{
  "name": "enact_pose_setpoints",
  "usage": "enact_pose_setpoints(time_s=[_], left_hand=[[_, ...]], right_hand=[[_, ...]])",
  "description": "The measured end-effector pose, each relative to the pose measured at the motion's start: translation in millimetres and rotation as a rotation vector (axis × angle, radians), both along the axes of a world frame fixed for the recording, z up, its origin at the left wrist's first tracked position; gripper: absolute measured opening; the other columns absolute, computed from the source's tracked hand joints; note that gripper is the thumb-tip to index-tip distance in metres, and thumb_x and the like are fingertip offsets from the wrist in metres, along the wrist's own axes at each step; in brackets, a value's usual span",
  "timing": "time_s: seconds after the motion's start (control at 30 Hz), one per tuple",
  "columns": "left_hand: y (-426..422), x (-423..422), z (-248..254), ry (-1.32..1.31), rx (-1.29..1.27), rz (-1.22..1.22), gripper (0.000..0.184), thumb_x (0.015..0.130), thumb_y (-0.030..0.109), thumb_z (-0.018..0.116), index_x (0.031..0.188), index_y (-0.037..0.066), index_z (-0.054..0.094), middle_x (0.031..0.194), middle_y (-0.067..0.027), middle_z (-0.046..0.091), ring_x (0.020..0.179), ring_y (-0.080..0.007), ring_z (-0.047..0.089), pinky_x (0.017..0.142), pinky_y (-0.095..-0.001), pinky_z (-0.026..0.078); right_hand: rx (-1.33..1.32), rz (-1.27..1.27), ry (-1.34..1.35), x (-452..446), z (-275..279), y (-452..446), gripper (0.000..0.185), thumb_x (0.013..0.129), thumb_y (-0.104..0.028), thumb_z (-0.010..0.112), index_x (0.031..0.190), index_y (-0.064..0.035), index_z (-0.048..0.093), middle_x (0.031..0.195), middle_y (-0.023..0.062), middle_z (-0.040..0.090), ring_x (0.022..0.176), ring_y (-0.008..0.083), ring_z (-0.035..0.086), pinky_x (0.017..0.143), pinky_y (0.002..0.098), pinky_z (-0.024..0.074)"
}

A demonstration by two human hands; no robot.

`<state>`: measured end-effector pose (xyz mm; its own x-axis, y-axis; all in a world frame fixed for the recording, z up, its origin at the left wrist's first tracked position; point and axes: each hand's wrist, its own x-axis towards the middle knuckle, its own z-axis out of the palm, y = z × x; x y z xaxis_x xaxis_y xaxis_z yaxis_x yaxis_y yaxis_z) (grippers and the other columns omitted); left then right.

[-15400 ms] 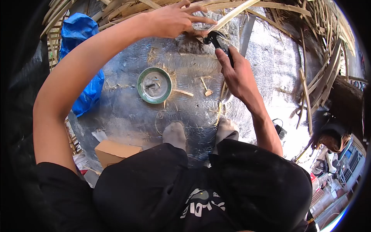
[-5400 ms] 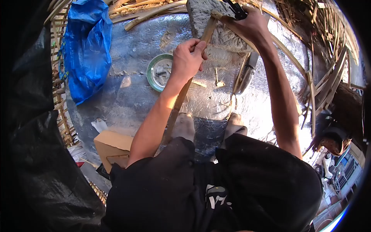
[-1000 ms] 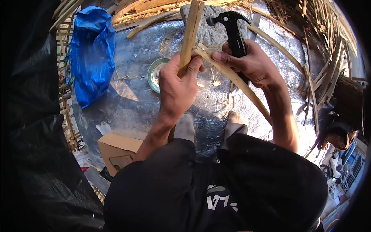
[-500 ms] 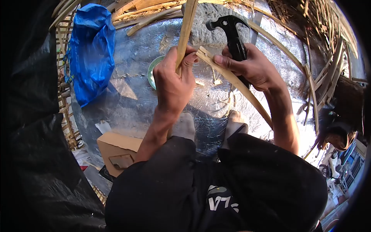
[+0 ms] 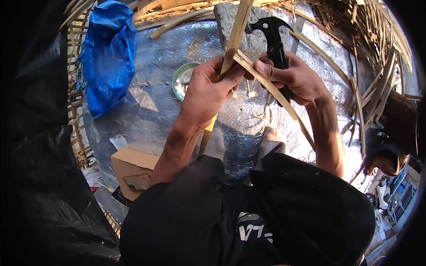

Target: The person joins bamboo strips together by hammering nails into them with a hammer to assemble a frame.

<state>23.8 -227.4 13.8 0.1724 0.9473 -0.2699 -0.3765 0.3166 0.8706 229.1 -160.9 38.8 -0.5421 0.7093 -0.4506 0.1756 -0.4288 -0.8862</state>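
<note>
My left hand (image 5: 204,95) is closed around a long flat wooden strip (image 5: 237,33), which slants up past the fingers and shows again below the wrist. In my right hand (image 5: 304,82) are a black claw hammer (image 5: 276,46), head upward, and a second, thinner wooden strip (image 5: 282,97) pinched under the thumb. The upper end of that second strip crosses close to the first one, near my left fingertips. Whether the two strips touch there, I cannot tell.
A grey stone block (image 5: 227,22) lies beyond the hands. A green-rimmed bowl (image 5: 176,82) stands left of centre. Farther left is a blue plastic sheet (image 5: 108,66); a cardboard box (image 5: 126,159) with a phone (image 5: 137,181) is near my left knee. Wooden strips (image 5: 381,84) pile up at right.
My left hand has shifted a little right, and its strip now slants more, with a lower part showing below the hand. The hammer and second strip have moved slightly right.
</note>
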Motion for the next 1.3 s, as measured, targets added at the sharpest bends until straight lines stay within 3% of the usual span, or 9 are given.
enact_pose_setpoints(time_s=[0.3, 0.4, 0.67, 0.73, 0.77, 0.9, 0.97, 1.13, 1.3], left_hand=[[-6, 11, -13, 0.068, 0.043, 0.228, 0.017, 0.097, 0.021, 0.074, 0.108, 0.008, 0.07, 0.077, 0.004, 0.065, 0.063, -0.0007, 0.054, 0.051, -0.0183, 0.038], [-4, -3, -17, 0.04, 0.054, 0.079, 0.014, 0.101, 0.015, 0.068, 0.112, 0.006, 0.067, 0.082, -0.0027, 0.065, 0.057, -0.0024, 0.049, 0.047, -0.0178, 0.034], [-5, -11, -11, 0.135, 0.165, 0.024, 0.015, 0.102, 0.019, 0.067, 0.11, 0.007, 0.069, 0.08, -0.0019, 0.065, 0.057, -0.0016, 0.048, 0.048, -0.0174, 0.036], [-10, 3, -8, 0.075, 0.138, 0.071, 0.018, 0.101, 0.02, 0.07, 0.106, 0.003, 0.071, 0.087, -0.001, 0.073, 0.069, -0.0043, 0.06, 0.062, -0.0221, 0.048], [-11, 5, -8, 0.073, 0.138, 0.068, 0.018, 0.101, 0.02, 0.07, 0.106, 0.003, 0.071, 0.087, -0.001, 0.073, 0.069, -0.0043, 0.06, 0.062, -0.0221, 0.048], [-16, 14, 0, 0.382, 0.154, 0.158, 0.019, 0.101, 0.019, 0.068, 0.105, 0.0, 0.071, 0.091, -0.004, 0.076, 0.082, -0.0089, 0.067, 0.074, -0.0285, 0.052], [-20, 20, 2, 0.473, 0.179, 0.183, 0.02, 0.101, 0.019, 0.068, 0.104, 0.0, 0.072, 0.089, -0.0048, 0.076, 0.084, -0.0094, 0.068, 0.074, -0.0291, 0.053], [-27, 30, 12, 0.79, 0.236, 0.282, 0.022, 0.1, 0.021, 0.069, 0.098, -0.001, 0.071, 0.083, -0.0096, 0.074, 0.076, -0.0128, 0.068, 0.07, -0.0296, 0.05], [-27, 38, 9, 0.799, 0.265, 0.379, 0.022, 0.1, 0.02, 0.069, 0.096, -0.001, 0.07, 0.08, -0.01, 0.073, 0.074, -0.0155, 0.069, 0.069, -0.0321, 0.05]], right_hand=[[-0.186, 0.027, 0.202, 0, -13, -9, 0.039, 0.092, -0.038, 0.08, 0.072, -0.0112, 0.059, 0.064, -0.0083, 0.044, 0.057, 0.0038, 0.039, 0.05, 0.0235, 0.0266], [-0.227, 0.013, 0.166, -1, -6, -18, 0.039, 0.092, -0.039, 0.08, 0.072, -0.0111, 0.061, 0.066, -0.0084, 0.045, 0.058, 0.0034, 0.04, 0.051, 0.0226, 0.0275], [-0.207, -0.028, 0.176, 3, -12, -17, 0.041, 0.091, -0.035, 0.081, 0.069, -0.0142, 0.054, 0.067, -0.0083, 0.046, 0.059, 0.003, 0.041, 0.052, 0.0221, 0.0277], [-0.194, -0.054, 0.162, 1, -6, -17, 0.042, 0.091, -0.035, 0.082, 0.068, -0.0148, 0.052, 0.066, -0.0082, 0.046, 0.058, 0.0027, 0.04, 0.052, 0.0222, 0.0274], [-0.182, -0.082, 0.148, 1, -4, -17, 0.044, 0.09, -0.034, 0.083, 0.068, -0.0154, 0.05, 0.065, -0.0082, 0.046, 0.057, 0.0024, 0.04, 0.052, 0.0224, 0.0271], [-0.071, -0.086, 0.061, 5, -11, -18, 0.03, 0.094, -0.033, 0.078, 0.087, -0.0121, 0.058, 0.063, -0.0084, 0.044, 0.054, 0.0031, 0.041, 0.051, 0.0226, 0.0312], [-0.023, -0.177, -0.03, 1, -5, -22, 0.044, 0.087, -0.036, 0.086, 0.067, -0.0133, 0.053, 0.06, -0.0082, 0.047, 0.054, 0.0034, 0.041, 0.05, 0.024, 0.0291], [0.178, -0.177, -0.203, -1, 2, -26, 0.047, 0.087, -0.039, 0.085, 0.064, -0.0111, 0.054, 0.059, -0.007, 0.048, 0.055, 0.0035, 0.043, 0.05, 0.0263, 0.0324], [0.267, -0.161, -0.292, -7, 11, -31, 0.046, 0.088, -0.038, 0.082, 0.065, -0.0083, 0.055, 0.059, -0.0054, 0.049, 0.057, 0.0045, 0.044, 0.052, 0.0284, 0.0357]])
